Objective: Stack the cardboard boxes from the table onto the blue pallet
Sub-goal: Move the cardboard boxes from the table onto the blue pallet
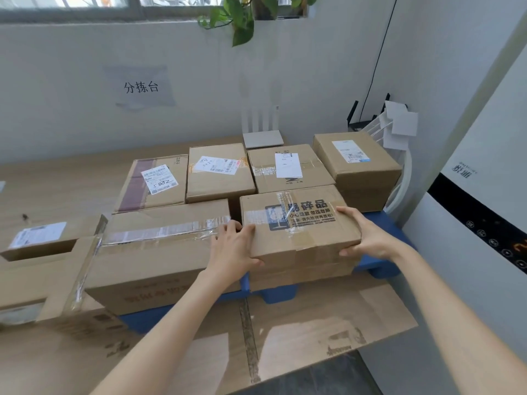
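Observation:
A cardboard box with a black fragile print [299, 220] sits on another box at the front of the blue pallet [379, 266]. My left hand [233, 246] grips its left end and my right hand [368, 238] grips its right end, thumbs on top. To its left a long taped box [159, 252] lies on the pallet. Behind them stand several labelled boxes in a row, among them a tall box [359, 166] at the right. On the wooden table [57, 181] at the left lies a flat labelled box [45, 238].
Flattened cardboard [285, 332] covers the floor in front of the pallet. A large box [34, 280] stands at the near left. A white appliance [484, 209] rises at the right, a white router [262, 138] at the wall behind.

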{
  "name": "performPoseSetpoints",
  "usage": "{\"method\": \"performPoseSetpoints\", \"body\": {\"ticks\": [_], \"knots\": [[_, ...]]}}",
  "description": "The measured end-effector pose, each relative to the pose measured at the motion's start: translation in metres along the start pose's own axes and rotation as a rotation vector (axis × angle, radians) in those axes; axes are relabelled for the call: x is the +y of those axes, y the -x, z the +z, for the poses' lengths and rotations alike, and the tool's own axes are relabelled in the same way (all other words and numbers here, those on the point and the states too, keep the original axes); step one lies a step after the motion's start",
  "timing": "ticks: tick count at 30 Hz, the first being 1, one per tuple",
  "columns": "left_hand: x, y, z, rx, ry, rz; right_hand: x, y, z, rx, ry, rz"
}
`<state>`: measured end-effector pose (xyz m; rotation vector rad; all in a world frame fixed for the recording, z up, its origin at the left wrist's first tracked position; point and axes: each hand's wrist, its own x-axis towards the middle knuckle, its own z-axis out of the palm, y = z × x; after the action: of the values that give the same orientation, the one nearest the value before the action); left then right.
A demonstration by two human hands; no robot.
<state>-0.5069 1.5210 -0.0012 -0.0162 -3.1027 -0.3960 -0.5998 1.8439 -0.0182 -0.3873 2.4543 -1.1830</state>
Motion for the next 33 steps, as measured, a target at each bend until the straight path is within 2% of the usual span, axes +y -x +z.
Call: {"method": "performPoseSetpoints", "body": {"ticks": [23,33], "knots": [[-0.023,-0.011,-0.007,-0.038,0.095,-0.034,-0.004,-0.026,0.010,-0.043,0.029,-0.015],[-0.023,-0.008,-0.007,-0.031,0.094,-0.015,-0.012,-0.023,0.012,-0.012,0.087,0.002]]}}
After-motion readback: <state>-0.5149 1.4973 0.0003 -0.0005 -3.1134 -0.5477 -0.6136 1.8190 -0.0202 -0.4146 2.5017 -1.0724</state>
